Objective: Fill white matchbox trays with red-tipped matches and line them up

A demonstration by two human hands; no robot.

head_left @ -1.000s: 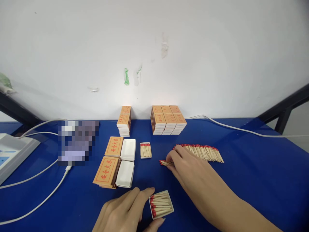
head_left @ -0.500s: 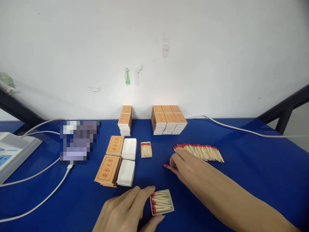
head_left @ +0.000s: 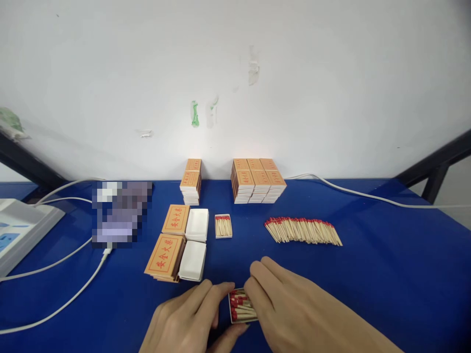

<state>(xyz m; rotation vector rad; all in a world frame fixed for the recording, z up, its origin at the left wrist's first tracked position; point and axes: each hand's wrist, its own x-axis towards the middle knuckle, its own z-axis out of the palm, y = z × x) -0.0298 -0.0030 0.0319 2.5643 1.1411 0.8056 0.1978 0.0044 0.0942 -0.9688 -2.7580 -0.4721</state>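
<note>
My left hand grips a small white matchbox tray at its left side, index finger at the far corner and thumb at the near one. Red-headed matches lie in the tray, heads to the left. Over the tray's right part, my right hand is closed in a pinch on matches, which its fingers mostly cover. Beyond it, a long row of loose matches lies on the blue table. Another tray filled with matches rests further back, its heads pointing to the wall.
Left of centre stand stacks of orange matchbox sleeves and white trays. Against the wall are a small stack and a larger block of matchboxes. A pixelated phone-like object, a cable and a white device are at left.
My right hand has come from the match row down and toward me, carrying a few matches to the tray. My left hand keeps its hold in about the same place.
</note>
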